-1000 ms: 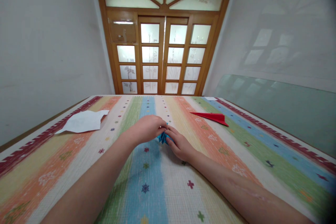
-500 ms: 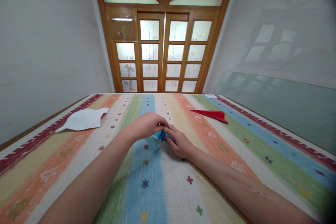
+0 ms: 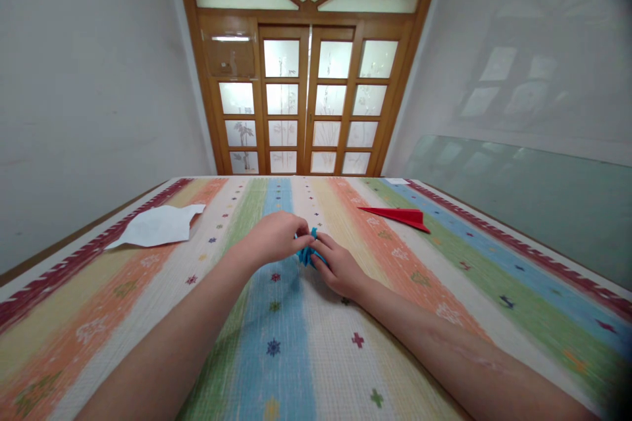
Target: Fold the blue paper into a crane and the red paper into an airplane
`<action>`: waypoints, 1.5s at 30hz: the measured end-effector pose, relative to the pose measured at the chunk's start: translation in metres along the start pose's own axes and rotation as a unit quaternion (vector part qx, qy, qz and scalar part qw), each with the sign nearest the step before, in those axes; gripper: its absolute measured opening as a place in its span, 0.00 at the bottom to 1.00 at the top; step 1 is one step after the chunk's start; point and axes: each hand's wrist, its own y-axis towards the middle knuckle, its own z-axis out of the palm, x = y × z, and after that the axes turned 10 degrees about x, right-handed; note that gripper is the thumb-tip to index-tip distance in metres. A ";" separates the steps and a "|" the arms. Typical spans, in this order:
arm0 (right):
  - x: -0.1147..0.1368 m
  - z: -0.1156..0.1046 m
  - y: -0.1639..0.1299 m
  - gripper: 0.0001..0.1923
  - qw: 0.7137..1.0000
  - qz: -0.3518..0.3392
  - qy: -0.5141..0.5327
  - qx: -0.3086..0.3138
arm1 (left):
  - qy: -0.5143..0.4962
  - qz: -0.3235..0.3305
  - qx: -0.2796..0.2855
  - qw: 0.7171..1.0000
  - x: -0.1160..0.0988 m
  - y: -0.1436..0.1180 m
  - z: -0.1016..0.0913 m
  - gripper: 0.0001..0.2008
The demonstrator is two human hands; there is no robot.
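Shaping seems underway: blue folded piece (image 3: 305,258) pinched at twelve o'clock by fingers of left hand (image 3: 277,237) and right hand (image 3: 342,270); steady hold likely needed next.

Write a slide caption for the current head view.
Left hand and right hand holding a small blue object, striped tablecloth below, white paper to the left, folded red paper to the right.

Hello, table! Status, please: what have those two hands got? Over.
Left hand, right hand: both on blue folded piece, partly covering it. Red folded piece off right, white sheet off left; neither in the way.
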 end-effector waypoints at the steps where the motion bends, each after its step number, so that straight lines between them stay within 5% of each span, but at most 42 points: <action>1: -0.001 0.000 0.000 0.20 1.000 0.000 -0.006 -0.006 | 0.001 -0.005 -0.005 1.000 0.000 0.001 0.001 0.12; 9: -0.007 0.000 -0.001 0.21 0.998 -0.003 -0.006 -0.055 | 0.026 -0.036 -0.022 0.999 0.012 0.001 -0.005 0.09; 16: -0.007 0.000 -0.002 0.06 0.990 0.024 0.068 -0.125 | -0.008 -0.020 -0.022 1.000 0.024 -0.002 -0.013 0.06; 24: -0.023 0.008 0.001 0.16 0.984 0.064 0.086 -0.143 | -0.059 0.001 -0.018 0.998 0.021 -0.005 -0.019 0.08; 35: -0.022 0.004 0.001 0.15 0.981 0.054 0.056 -0.180 | -0.070 0.012 0.016 0.997 0.026 0.000 -0.010 0.08; 45: -0.041 0.000 0.005 0.14 0.916 0.184 0.271 -0.232 | -0.045 0.013 0.020 0.999 0.032 0.001 -0.005 0.10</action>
